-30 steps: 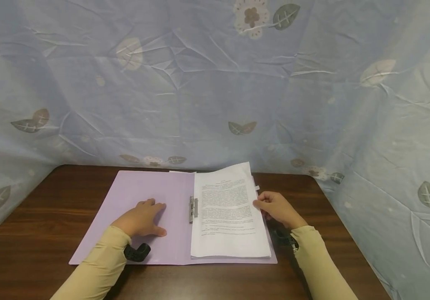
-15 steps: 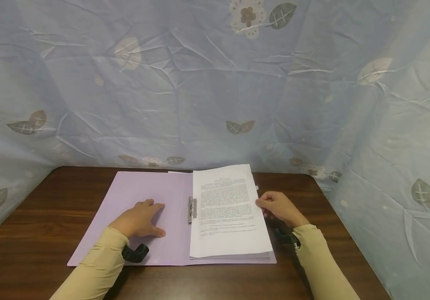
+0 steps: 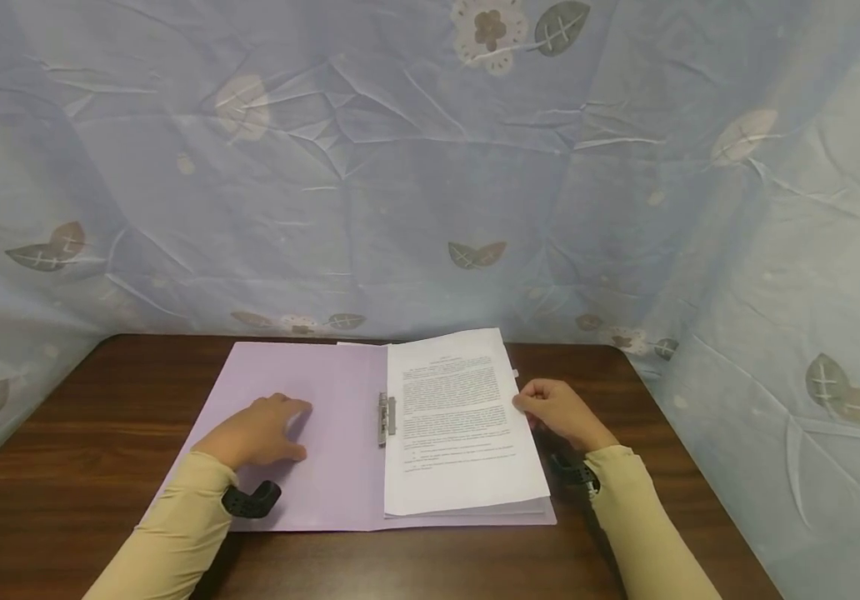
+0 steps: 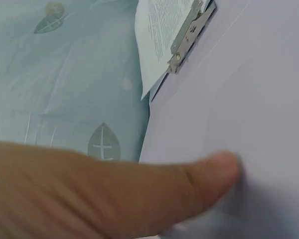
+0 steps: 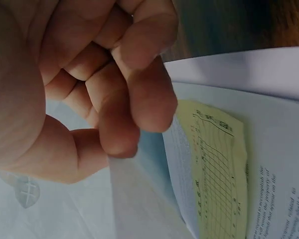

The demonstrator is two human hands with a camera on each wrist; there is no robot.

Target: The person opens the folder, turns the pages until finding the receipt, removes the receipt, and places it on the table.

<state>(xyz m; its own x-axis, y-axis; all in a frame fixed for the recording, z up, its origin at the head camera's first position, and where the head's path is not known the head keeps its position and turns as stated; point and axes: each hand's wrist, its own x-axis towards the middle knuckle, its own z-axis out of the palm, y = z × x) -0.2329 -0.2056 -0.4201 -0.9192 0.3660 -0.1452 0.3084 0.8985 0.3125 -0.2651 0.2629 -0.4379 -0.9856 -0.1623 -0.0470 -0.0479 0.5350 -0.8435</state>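
Observation:
A lilac folder (image 3: 340, 492) lies spread on the table, a metal clip (image 3: 382, 419) by its spine. Printed sheets (image 3: 452, 417) are stacked on its right half. My right hand (image 3: 561, 414) pinches the top sheet's right edge between thumb and fingers, and that edge is lifted. In the right wrist view, a yellow slip (image 5: 219, 169) with a ruled grid shows among the pages below the lifted sheet. My left hand (image 3: 257, 429) rests on the bare left cover, fingers spread; its thumb (image 4: 204, 181) touches the cover in the left wrist view.
The dark wooden table (image 3: 55, 417) extends on both sides of the folder. A pale blue patterned cloth (image 3: 400, 183) hangs around the back and sides. A small white tab (image 3: 515, 374) sticks out at the pages' right edge.
My left hand has slid left across the cover, away from the clip. The right hand stays at the sheet's edge, almost unmoved.

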